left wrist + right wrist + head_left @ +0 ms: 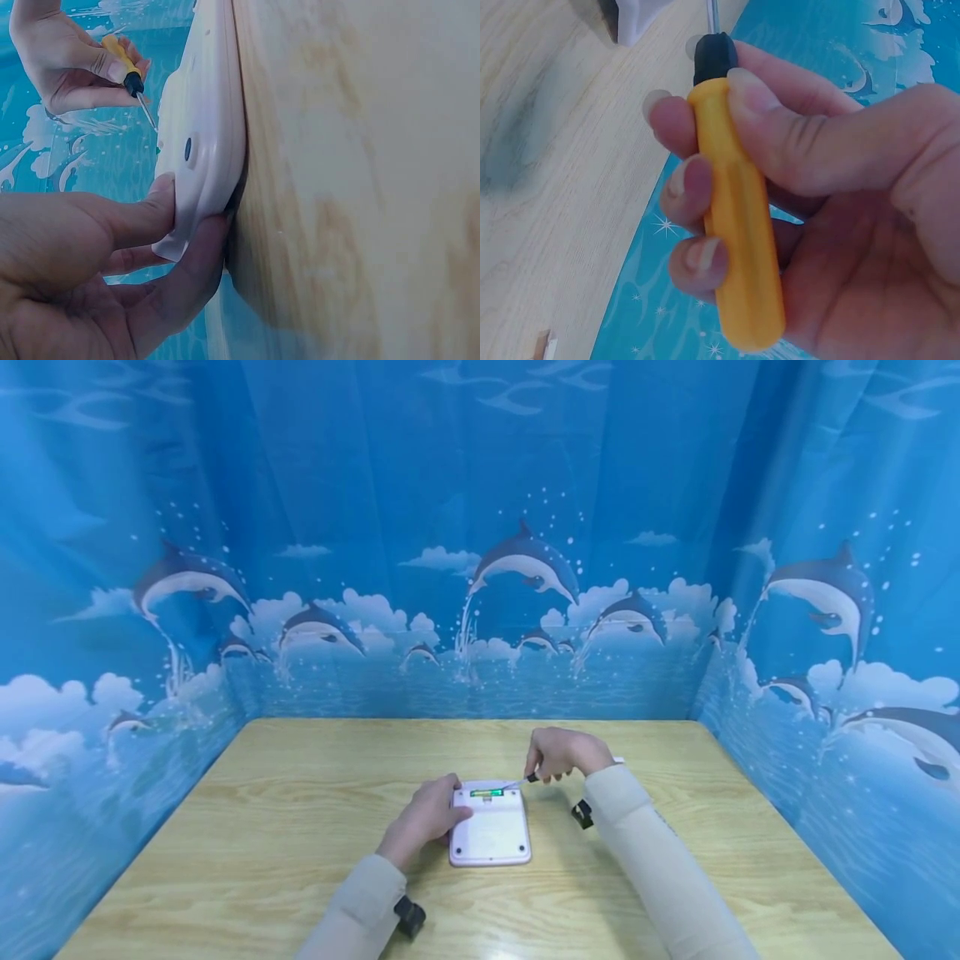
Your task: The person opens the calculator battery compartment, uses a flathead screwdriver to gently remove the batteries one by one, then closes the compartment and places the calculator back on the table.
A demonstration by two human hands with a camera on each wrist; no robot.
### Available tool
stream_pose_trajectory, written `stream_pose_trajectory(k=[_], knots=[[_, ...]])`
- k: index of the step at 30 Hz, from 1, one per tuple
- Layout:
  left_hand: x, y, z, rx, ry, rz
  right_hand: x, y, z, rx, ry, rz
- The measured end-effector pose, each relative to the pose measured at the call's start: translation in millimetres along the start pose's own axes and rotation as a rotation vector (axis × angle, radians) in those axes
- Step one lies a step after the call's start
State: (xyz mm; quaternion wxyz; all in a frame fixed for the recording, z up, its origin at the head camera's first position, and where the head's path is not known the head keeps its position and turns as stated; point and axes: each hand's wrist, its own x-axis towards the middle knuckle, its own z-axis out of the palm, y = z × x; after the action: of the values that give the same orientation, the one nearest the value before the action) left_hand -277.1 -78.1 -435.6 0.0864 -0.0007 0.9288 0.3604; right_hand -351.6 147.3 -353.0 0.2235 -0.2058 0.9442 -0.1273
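Cream cloth covers the left forearm [356, 910] at the left, a black wrist camera [409, 917] strapped beside it. Beyond the cuff, the left grip [427, 817] pinches the left edge of a white device [489, 839], thumb on the upward face and fingers wrapped round the rim. The device lies underside up on the wooden counter [315, 810], long axis seemingly running away from the person, dark feet near its corners. Across its far end sits an uncovered compartment with a green battery [486, 793] in it, lying left to right. From the battery's right end, the steel shaft of a yellow-handled screwdriver [739, 217] slants up and rightward; whether its tip touches the battery or the compartment wall I cannot tell. The left hand is nearer the device, already on it; the right grip [562, 753] is just beyond and to the right of the far right corner, clasping the handle between thumb and curled fingers, wrist bent and raised, knuckles above the tip.
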Motion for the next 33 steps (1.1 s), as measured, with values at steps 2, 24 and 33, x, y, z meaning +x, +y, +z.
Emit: stream_pose_trajectory(k=[2, 24, 33], knots=[[0.2, -0.3, 0.4, 0.001, 0.001, -0.001, 0.1, 0.2, 0.5, 0.005, -0.001, 0.002], [-0.8, 2.0, -1.3, -0.013, 0.006, -0.013, 0.0, 10.6, 5.6, 0.074, 0.021, -0.037], [0.1, -1.8, -0.5, 0.003, 0.009, 0.026, -0.4, 11.4, 7.3, 0.086, 0.026, -0.055]])
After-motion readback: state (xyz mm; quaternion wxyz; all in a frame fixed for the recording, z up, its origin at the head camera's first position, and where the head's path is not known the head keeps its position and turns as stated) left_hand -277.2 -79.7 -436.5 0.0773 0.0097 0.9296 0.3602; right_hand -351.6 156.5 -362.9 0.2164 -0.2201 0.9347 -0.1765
